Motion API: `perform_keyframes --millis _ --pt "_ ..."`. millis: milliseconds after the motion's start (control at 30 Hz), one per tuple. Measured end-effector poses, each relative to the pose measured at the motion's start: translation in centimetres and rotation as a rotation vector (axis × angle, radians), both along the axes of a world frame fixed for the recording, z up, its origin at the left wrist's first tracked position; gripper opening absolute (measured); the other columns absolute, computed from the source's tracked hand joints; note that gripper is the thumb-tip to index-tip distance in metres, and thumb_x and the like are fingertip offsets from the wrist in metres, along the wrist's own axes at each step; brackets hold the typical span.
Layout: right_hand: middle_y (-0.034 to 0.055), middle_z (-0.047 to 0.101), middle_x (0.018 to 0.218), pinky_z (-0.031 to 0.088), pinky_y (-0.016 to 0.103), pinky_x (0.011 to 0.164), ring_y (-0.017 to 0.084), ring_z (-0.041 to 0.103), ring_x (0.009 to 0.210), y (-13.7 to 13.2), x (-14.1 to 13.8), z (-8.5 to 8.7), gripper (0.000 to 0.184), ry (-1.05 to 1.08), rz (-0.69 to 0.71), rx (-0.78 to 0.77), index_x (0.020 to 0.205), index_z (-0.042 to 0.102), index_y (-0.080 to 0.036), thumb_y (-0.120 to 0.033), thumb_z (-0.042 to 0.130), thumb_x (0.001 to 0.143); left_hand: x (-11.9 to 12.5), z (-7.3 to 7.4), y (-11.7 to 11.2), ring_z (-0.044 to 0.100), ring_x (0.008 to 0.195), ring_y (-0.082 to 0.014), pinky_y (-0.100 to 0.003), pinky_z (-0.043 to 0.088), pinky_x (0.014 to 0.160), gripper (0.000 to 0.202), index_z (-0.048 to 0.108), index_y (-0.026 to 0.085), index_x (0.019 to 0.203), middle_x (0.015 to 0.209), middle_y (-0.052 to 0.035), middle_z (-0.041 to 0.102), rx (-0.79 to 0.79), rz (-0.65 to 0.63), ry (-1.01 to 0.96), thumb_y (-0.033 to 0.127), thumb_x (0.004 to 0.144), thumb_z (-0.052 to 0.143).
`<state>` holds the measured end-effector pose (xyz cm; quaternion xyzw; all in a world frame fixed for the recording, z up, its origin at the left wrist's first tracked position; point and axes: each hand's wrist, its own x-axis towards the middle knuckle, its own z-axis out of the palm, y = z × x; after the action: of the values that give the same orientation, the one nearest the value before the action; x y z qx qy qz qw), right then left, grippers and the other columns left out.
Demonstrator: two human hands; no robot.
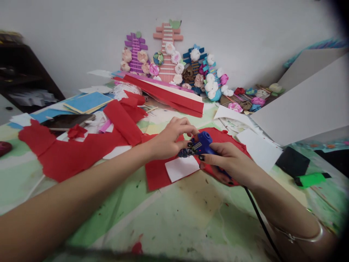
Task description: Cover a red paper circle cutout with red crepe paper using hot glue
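A blue hot glue gun (204,142) with a black cord is gripped in my right hand (229,160), its grubby front end towards the left. My left hand (178,136) is closed in a pinch at that front end, fingertips touching or very near the gun. What lies between those fingers, if anything, I cannot make out. Beneath the hands lie a flat red rounded piece (237,140), partly hidden by my right hand, and a strip of red crepe paper (154,176). A small white card (182,169) rests on the strip.
More red crepe paper (79,154) spreads across the left of the table. Folded red sheets (174,98) lie behind. Decorated stick pieces with paper flowers (167,47) lean on the wall. On the right are white sheets (260,149), a black object (293,161) and a green one (312,179).
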<state>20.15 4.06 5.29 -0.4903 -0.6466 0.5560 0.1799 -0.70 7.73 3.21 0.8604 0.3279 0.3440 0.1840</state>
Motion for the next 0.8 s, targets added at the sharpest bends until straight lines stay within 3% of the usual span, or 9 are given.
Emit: perform_keyframes --millis 333,800 --pt "-0.008 0.044 0.041 0.027 0.015 0.031 0.005 0.038 0.03 -0.8 -1.5 -0.1 0.01 -0.012 0.034 -0.006 0.078 0.055 -0.016 -0.026 0.055 0.08 -1.5 0.0 -1.4 0.045 0.096 -0.0224 -0.039 0.036 0.091 0.013 0.061 0.021 0.091 0.095 -0.0041 0.056 -0.053 0.009 -0.021 0.014 0.082 0.056" --pt "-0.0092 0.041 0.04 0.025 0.016 0.033 0.005 0.038 0.031 -1.3 -1.7 -0.1 0.009 0.009 0.063 -0.016 0.08 0.056 -0.016 -0.025 0.056 0.08 -1.9 0.7 -2.3 0.049 0.097 -0.0225 -0.039 0.037 0.09 0.01 0.063 0.021 0.088 0.093 -0.004 0.058 -0.077 0.012 -0.038 0.015 0.082 0.057"
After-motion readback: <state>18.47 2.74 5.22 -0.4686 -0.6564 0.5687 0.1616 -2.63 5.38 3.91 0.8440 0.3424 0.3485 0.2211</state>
